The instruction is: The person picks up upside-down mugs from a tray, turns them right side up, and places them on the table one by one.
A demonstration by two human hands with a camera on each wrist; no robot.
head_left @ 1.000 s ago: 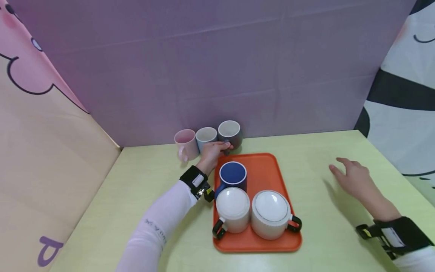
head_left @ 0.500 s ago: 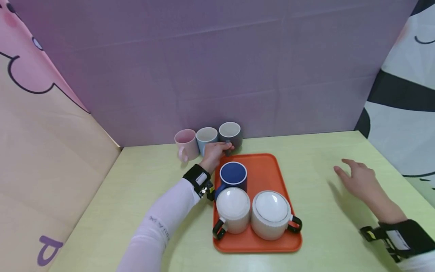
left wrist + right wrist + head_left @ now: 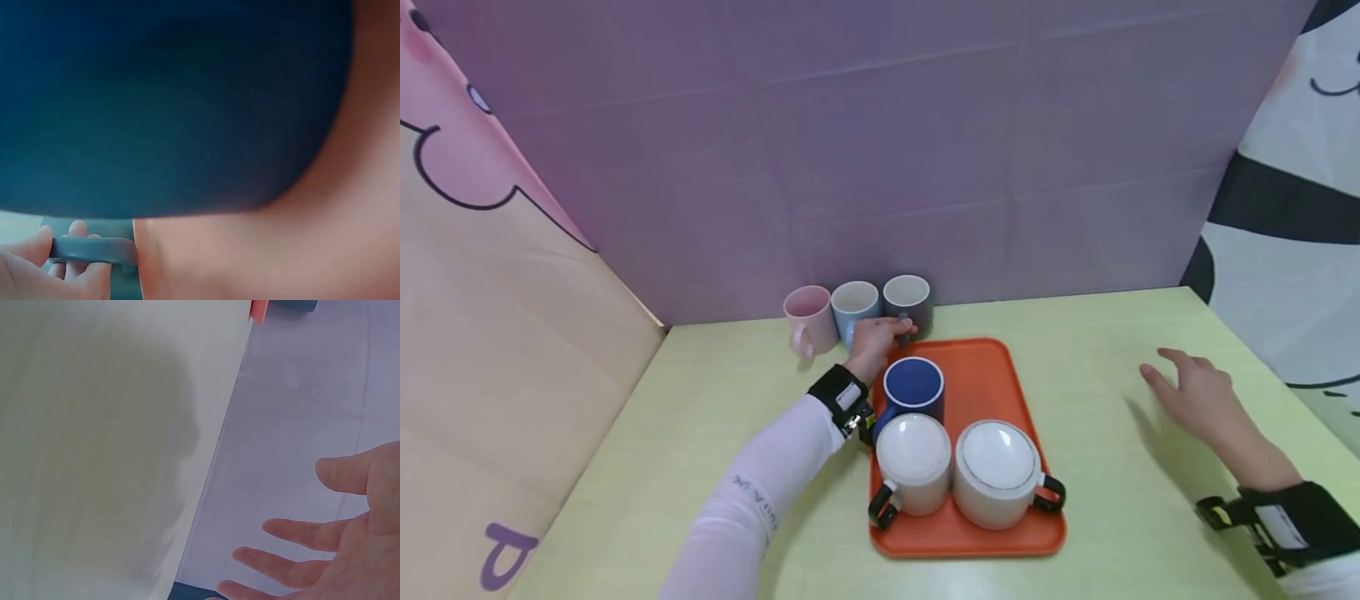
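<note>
My left hand (image 3: 887,332) reaches to the back of the table and holds the handle of a dark grey mug (image 3: 908,298) that stands by the purple wall. In the left wrist view the fingers (image 3: 37,259) curl round that grey handle (image 3: 94,250), and a navy mug (image 3: 169,106) fills the frame above. My right hand (image 3: 1191,392) hovers over the green table (image 3: 1105,433) at the right, fingers spread and holding nothing; the right wrist view shows the same spread fingers (image 3: 300,534).
A light blue mug (image 3: 854,300) and a pink mug (image 3: 809,317) stand left of the grey one. An orange tray (image 3: 988,371) carries the navy mug (image 3: 913,385) and two upturned white mugs (image 3: 914,462) (image 3: 1000,471). Cloth walls close off the back and both sides.
The grey mug has come down a little and stands level by the wall, with my left hand still on its handle. My right hand has drifted slightly right.
</note>
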